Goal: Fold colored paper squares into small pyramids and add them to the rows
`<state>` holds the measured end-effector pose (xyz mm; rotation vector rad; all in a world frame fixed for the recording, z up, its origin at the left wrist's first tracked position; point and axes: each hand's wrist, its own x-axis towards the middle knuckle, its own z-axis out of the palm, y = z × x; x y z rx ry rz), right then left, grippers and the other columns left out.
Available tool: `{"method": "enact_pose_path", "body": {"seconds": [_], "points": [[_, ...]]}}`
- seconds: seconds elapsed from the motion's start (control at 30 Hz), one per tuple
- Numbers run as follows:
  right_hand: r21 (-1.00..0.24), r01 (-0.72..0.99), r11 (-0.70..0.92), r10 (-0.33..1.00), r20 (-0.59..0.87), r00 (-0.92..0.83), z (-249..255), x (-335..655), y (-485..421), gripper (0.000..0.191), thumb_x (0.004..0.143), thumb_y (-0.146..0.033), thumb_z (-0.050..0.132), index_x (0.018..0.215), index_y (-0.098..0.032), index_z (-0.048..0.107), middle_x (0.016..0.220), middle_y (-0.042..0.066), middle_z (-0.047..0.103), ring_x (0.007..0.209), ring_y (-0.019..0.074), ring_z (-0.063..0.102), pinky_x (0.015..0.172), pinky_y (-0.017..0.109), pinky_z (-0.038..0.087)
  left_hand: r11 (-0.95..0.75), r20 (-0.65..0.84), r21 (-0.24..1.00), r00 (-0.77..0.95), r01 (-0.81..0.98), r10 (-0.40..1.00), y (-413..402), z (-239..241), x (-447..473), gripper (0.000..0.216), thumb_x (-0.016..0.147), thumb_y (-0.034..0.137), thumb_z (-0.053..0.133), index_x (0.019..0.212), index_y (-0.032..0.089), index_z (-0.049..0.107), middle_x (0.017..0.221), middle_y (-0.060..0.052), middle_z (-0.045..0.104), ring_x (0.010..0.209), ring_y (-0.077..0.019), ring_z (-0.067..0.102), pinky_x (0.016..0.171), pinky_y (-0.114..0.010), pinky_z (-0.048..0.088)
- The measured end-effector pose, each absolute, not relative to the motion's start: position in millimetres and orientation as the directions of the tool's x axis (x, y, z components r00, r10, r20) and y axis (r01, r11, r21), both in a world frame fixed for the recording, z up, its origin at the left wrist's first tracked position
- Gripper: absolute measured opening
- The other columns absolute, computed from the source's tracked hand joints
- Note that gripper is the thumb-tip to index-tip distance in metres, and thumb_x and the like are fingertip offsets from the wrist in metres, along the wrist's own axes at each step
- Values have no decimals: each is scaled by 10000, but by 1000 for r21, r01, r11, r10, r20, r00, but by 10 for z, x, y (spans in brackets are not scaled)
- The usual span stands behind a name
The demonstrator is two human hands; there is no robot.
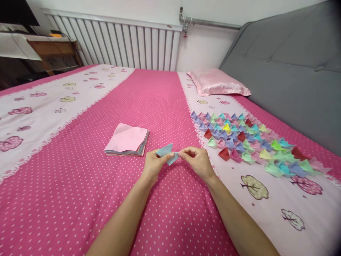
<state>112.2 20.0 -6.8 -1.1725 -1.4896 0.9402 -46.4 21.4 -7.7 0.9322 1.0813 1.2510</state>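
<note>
A light blue piece of folded paper (pixel 165 150) is held up over the pink dotted bedspread. My left hand (pixel 154 164) pinches it between thumb and fingers on its left side. On the other side my right hand (pixel 197 160) grips the paper's right tip between thumb and forefinger. Part of the paper is hidden behind my left thumb. Left of my hands lies a stack of square paper (pixel 128 138) with a pink sheet on top. To the right, several rows of folded paper boats (pixel 239 137) in many colours stand on the bedspread.
A pink satin pillow (pixel 217 81) lies behind the boats, beside a grey padded headboard (pixel 287 64). At the back are a white radiator (pixel 119 41) and a metal pipe (pixel 213 22). A wooden desk (pixel 50 48) stands at the far left.
</note>
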Motion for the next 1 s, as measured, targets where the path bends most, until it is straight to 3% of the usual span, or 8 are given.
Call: {"method": "enact_pose_path", "body": {"seconds": [0.3, 0.57, 0.8, 1.0], "points": [[-964, 172, 205, 975, 184, -127, -68, 1070, 195, 211, 731, -354, 625, 813, -164, 668, 790, 59, 687, 705, 174, 628, 660, 289, 491, 98, -85, 961, 60, -257, 995, 199, -105, -456, 233, 543, 308, 777, 624, 111, 681, 584, -22, 636, 531, -99, 519, 564, -234, 399], [-982, 126, 143, 988, 135, -70, -86, 1084, 203, 146, 705, -317, 622, 712, -171, 629, 687, 15, 643, 600, 143, 580, 576, 253, 451, 112, -61, 963, 208, -246, 976, 199, -97, -471, 245, 642, 356, 711, 676, 114, 691, 636, -38, 658, 562, -102, 549, 608, -231, 423], [-999, 18, 32, 999, 32, 35, -51, 1112, 219, 125, 640, -272, 631, 620, -174, 557, 538, -41, 527, 476, 98, 459, 476, 218, 354, 142, -89, 953, 201, -266, 976, 205, -56, -499, 218, 630, 293, 722, 751, 115, 686, 652, -44, 667, 578, -96, 576, 580, -197, 431], [-998, 23, 59, 998, 59, -12, -63, 1124, 208, 155, 635, -287, 664, 718, -174, 599, 595, -28, 584, 507, 109, 507, 502, 227, 390, 162, -124, 948, 149, -274, 981, 198, -35, -497, 218, 600, 272, 739, 734, 109, 684, 639, -57, 678, 570, -112, 597, 579, -214, 451]]}}
